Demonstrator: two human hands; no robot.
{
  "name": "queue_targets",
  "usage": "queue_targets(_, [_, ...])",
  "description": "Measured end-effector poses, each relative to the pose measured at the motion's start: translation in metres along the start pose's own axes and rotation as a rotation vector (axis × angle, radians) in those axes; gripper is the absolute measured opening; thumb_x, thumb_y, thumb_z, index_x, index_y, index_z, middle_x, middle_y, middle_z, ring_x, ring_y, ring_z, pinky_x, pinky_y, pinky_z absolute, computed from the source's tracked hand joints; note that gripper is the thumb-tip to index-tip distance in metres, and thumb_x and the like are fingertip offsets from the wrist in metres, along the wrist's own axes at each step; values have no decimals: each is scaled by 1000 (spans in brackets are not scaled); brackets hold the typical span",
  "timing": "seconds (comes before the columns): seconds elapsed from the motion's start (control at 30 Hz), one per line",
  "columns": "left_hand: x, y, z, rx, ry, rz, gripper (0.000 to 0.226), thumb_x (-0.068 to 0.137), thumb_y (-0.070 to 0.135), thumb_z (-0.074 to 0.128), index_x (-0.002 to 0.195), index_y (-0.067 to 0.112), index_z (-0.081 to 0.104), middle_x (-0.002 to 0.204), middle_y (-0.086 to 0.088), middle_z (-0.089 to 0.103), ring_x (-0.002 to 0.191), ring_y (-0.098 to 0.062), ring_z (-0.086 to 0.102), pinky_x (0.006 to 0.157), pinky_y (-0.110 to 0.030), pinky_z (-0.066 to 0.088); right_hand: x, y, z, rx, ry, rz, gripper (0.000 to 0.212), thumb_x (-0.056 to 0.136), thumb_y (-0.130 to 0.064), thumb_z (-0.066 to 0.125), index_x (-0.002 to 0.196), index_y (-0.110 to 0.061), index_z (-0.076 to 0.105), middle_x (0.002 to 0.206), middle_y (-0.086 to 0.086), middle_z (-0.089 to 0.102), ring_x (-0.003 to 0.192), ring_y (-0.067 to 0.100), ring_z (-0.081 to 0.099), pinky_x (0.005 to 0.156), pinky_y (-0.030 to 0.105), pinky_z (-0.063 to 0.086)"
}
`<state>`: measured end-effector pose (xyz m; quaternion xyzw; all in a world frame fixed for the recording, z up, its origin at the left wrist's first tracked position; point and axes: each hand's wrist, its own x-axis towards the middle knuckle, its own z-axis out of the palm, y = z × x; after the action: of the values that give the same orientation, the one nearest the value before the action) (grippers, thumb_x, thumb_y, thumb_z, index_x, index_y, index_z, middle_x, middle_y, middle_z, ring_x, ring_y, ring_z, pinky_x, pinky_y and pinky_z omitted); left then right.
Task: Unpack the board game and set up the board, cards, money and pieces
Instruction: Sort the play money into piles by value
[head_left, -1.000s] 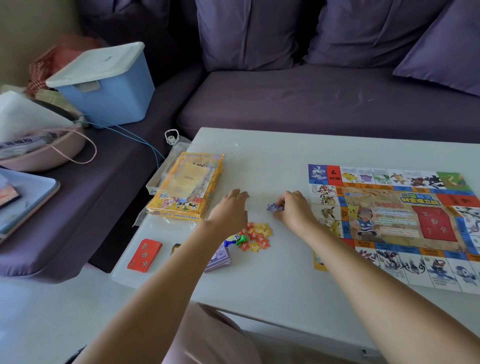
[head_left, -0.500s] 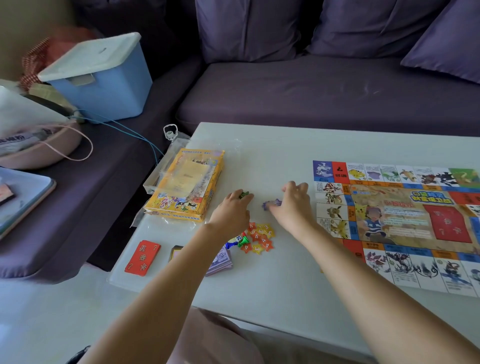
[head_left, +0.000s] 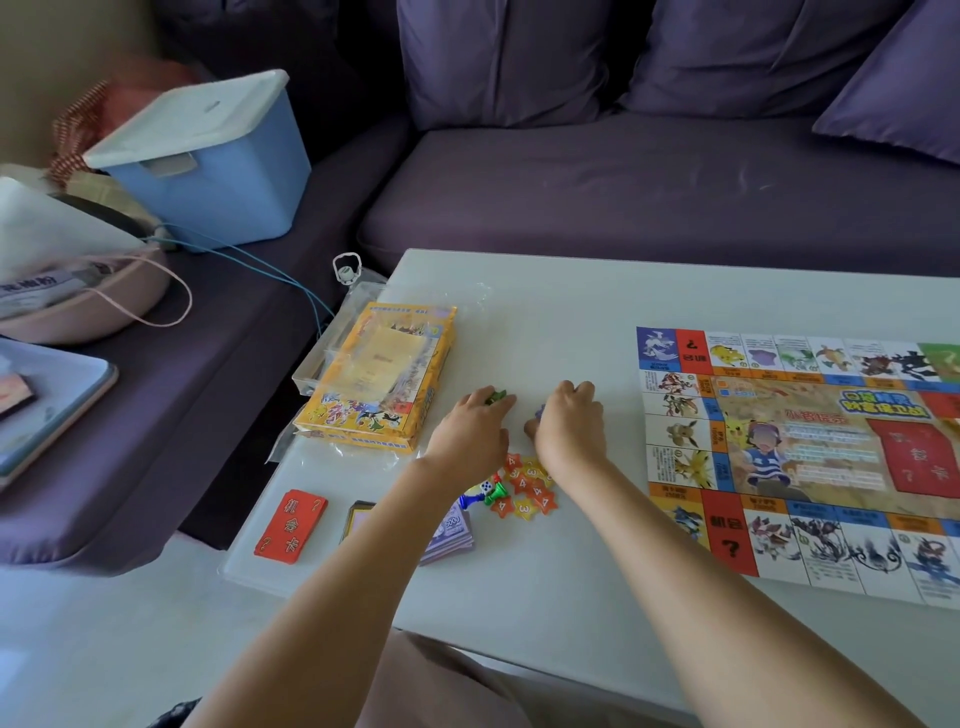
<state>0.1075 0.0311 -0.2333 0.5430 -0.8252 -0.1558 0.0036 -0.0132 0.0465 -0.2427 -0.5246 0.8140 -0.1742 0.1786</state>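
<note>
Your left hand (head_left: 470, 431) rests on the bench (head_left: 571, 312) with its fingers (head_left: 493, 402) curled round a small green piece (head_left: 496, 397). A second ago no green showed there; it first appeared at your fingertips half a second ago.

Your right hand (head_left: 569, 428) lies just beside it, at 3 o'clock from the left. Its fingers are curled down, knuckles up, gripping a purple piece (head_left: 537, 413) that peeks out on the thumb side. A second ago that piece stood out plainly at the fingertips; now your hand covers most of it. Both hands have kept almost the same place on the bench.

At 6 o'clock from your hands, between the wrists, the orange and yellow star tokens (head_left: 527, 486) lie in a loose heap, unmoved. Touching their 9 o'clock edge are a blue and a green pawn (head_left: 485, 496) and a white die (head_left: 485, 487).

The stack of money (head_left: 452, 530) lies partly under your left forearm, with a dark-edged card deck (head_left: 361, 519) and the red cards (head_left: 291, 525) farther toward 9 o'clock.

The yellow box (head_left: 376, 376), in clear wrapping, sits at 10 o'clock from your left hand, near the bench's left edge. The board (head_left: 800, 457) lies unfolded flat at 3 o'clock, apart from your right hand.

Beyond the bench at 12 o'clock is the purple sofa (head_left: 623, 182), with a blue bin (head_left: 208, 156) at 10 o'clock.
</note>
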Motion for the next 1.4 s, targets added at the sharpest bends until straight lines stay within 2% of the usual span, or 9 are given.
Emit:
queue_targets(0.23, [2,-1,-5,-17,-34,1,53,97,20,44,148,22,30,152,-5,27,140,-24,26,110,-36,31,6,32,-25,329,-109,-84,44,82,-23,72,120,-4,58,118,10,55,105,23,57,75,18,36])
queue_targets(0.37, [0,6,-9,-10,1,20,55,95,18,49,147,21,33,152,-6,27,141,-25,18,112,-36,27,4,57,-45,240,-163,-155,39,82,-9,68,120,-9,59,117,6,59,97,14,54,70,18,37])
queue_targets(0.47, [-1,17,-7,-40,158,2,43,94,20,54,136,21,50,138,-3,44,129,-21,37,99,-31,39,2,64,-46,181,-191,-166,34,82,-10,70,116,-8,62,112,6,62,93,12,53,72,17,37])
queue_targets(0.57, [2,26,-5,-98,111,-61,45,89,31,63,130,17,54,121,-3,58,110,-20,55,86,-29,43,4,60,-38,239,-184,-128,34,78,-16,77,109,-9,64,101,3,63,89,13,55,73,19,38])
queue_targets(0.7, [8,31,0,-167,63,-127,53,84,36,69,129,12,55,117,-4,62,107,-22,57,82,-27,41,9,53,-29,373,-149,-68,24,73,-16,81,95,-11,72,86,1,66,78,12,57,66,19,38])
queue_targets(0.93, [14,39,-4,-228,128,-145,22,87,19,61,102,7,71,95,-13,70,90,-31,62,75,-35,50,20,38,-25,446,-140,-64,11,75,-10,78,85,-9,76,80,0,65,72,9,54,51,4,34])
queue_targets(1.07, [19,39,-2,-220,179,-176,20,88,20,60,102,9,70,97,-10,70,90,-29,63,74,-33,51,26,35,-24,484,-136,-58,8,77,-3,70,82,-8,75,86,6,69,75,11,55,54,6,33])
queue_targets(1.2, [21,42,0,-224,198,-180,20,90,20,59,106,13,68,103,-6,69,94,-27,62,73,-30,48,31,40,-21,482,-131,-54,21,85,2,52,85,-10,70,84,3,63,80,16,55,56,13,34])
queue_targets(1.4, [17,42,2,-217,188,-178,28,85,9,57,112,14,65,105,-4,68,95,-23,62,75,-28,49,36,47,-24,506,-231,-66,18,78,-5,73,85,-19,63,81,0,63,78,14,55,53,16,36])
